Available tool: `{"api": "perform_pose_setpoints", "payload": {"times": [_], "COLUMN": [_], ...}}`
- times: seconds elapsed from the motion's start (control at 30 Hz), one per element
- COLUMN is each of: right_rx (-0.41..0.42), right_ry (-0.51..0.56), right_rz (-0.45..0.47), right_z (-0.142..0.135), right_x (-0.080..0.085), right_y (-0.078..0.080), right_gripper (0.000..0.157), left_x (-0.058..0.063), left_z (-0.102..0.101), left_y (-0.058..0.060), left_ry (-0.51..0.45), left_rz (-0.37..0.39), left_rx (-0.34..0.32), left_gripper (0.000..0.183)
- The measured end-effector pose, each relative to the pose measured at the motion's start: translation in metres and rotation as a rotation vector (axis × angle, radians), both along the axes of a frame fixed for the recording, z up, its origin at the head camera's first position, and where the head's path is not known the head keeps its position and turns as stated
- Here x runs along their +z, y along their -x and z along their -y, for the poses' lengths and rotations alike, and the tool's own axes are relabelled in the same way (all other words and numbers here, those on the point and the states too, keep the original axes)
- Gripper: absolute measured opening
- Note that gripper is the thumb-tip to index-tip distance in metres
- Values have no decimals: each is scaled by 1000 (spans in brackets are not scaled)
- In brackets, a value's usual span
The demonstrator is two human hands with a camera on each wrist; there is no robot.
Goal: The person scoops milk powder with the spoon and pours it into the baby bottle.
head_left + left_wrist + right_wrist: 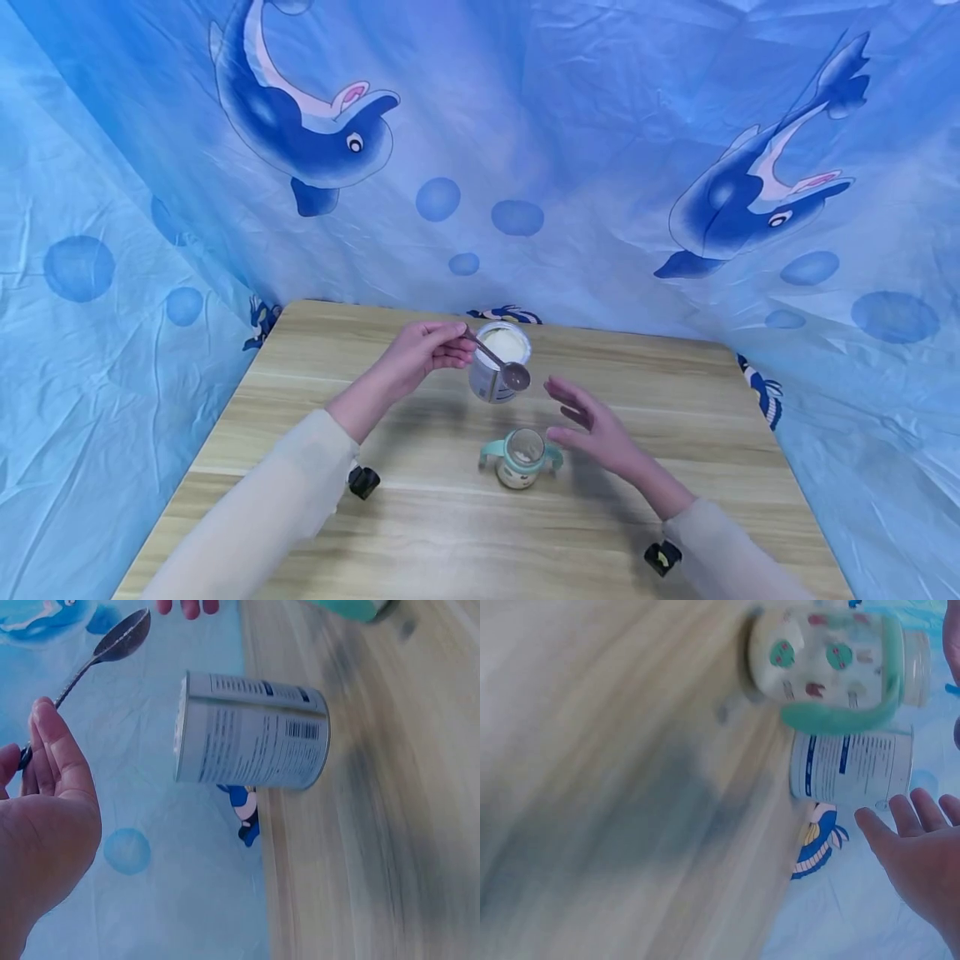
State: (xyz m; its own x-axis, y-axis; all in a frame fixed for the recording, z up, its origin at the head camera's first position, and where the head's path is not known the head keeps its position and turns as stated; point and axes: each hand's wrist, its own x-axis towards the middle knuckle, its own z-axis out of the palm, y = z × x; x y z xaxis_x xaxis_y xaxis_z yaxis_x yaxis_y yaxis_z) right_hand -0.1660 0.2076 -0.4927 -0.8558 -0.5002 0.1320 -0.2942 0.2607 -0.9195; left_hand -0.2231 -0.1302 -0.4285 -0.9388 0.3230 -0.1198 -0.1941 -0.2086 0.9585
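Observation:
My left hand (431,354) pinches the handle of a dark brown spoon (516,377) above the table. The spoon's bowl hangs over the near side of an open can (483,385) with pale powder (504,343) inside. In the left wrist view, the can (255,735) stands apart from the hand, its printed side and barcode showing. A baby bottle (517,475) with green handles, its top uncovered, is in front of the can. My right hand (592,429) hovers just right of the bottle, fingers spread and holding nothing. The right wrist view shows the patterned bottle (825,660).
The wooden table (442,542) has its back edge against a blue cloth (600,208) printed with dolphins and bubbles. More cloth hangs along the left and right sides. Black wrist cameras (363,482) sit below both forearms.

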Motion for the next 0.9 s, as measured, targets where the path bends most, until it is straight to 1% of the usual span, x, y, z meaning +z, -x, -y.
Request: {"api": "perform_pose_setpoints", "payload": {"times": [0.1, 0.27, 0.4, 0.53, 0.73, 0.9], "right_rx": [-42, -84, -104, -130, -132, -123], "right_ry": [-28, -56, -57, -73, -99, -93], "right_rz": [6, 32, 53, 63, 63, 65], "right_z": [3, 11, 16, 21, 27, 32], "right_x": [2, 2, -2, -9, -14, -16], "right_y": [12, 30, 44, 59, 75, 83], "right_gripper": [78, 79, 80, 80, 84, 87], "left_x": [1, 1, -1, -5, -9, -12], "left_z": [2, 6, 6, 6, 5, 5], "left_y": [7, 16, 20, 23, 28, 33], "left_ry": [6, 3, 10, 23, 18, 0], "left_rz": [1, -6, -8, -16, 3, 20], "left_rx": [39, 102, 143, 186, 249, 276], "left_gripper": [30, 32, 35, 34, 34, 38]}}
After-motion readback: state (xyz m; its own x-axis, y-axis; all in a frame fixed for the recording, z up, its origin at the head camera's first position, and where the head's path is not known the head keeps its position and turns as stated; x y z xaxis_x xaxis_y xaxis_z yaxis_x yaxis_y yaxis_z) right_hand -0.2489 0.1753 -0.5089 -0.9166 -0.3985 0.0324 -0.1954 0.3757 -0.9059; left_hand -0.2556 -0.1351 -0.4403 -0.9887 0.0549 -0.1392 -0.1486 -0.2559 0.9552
